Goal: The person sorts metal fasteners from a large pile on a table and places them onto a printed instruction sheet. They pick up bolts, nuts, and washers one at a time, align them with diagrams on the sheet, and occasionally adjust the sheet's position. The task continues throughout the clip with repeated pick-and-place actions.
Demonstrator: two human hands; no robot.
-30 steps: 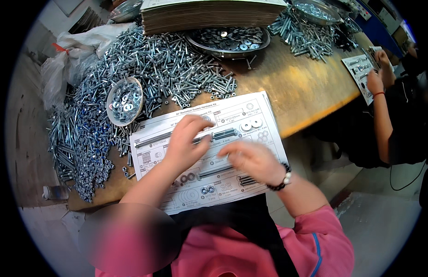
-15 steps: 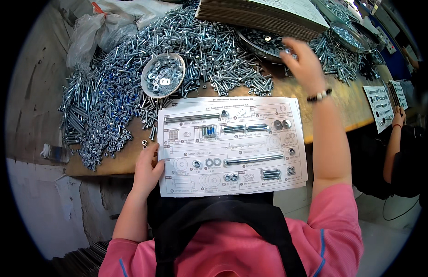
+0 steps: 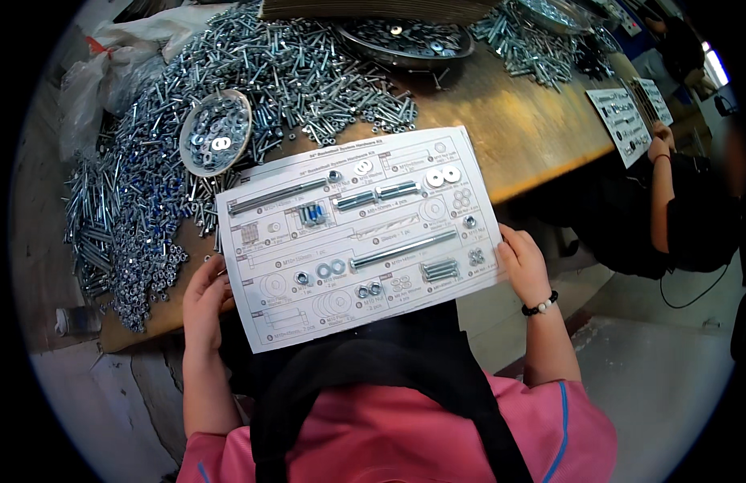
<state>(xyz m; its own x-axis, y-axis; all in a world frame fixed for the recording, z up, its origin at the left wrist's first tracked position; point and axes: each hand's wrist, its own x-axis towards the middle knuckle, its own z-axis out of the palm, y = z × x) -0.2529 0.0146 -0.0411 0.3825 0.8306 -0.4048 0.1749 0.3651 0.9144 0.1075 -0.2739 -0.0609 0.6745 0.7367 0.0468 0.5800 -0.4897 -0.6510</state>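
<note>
I hold a white printed hardware sheet [image 3: 461, 149] tilted over my lap, its far part above the table edge. My left hand [image 3: 204, 298] grips its left edge, and my right hand [image 3: 524, 266] grips its right edge. Lying on the sheet are a long upper bolt [image 3: 278, 196], another long bolt [image 3: 403, 250], several shorter bolts [image 3: 378, 195], a small group of screws [image 3: 440, 270], nuts [image 3: 369, 290] and washers [image 3: 435, 178]. Thumbs show along the edges; other fingers are partly hidden beneath the sheet.
Loose bolts [image 3: 332, 88] and nuts [image 3: 151, 282] heap over the wooden table [image 3: 534, 137]. A white bowl of washers [image 3: 248, 145] stands among them. Behind are a metal pan [image 3: 469, 48] and a cardboard stack [image 3: 373, 10]. At right, another person's hand [image 3: 661, 145] holds similar sheets [image 3: 620, 121].
My right hand has come down from the pan to the sheet's right edge. Two washers now show brightly at the upper right, where darker ones lay. The sheet has tilted and the view has shifted.
</note>
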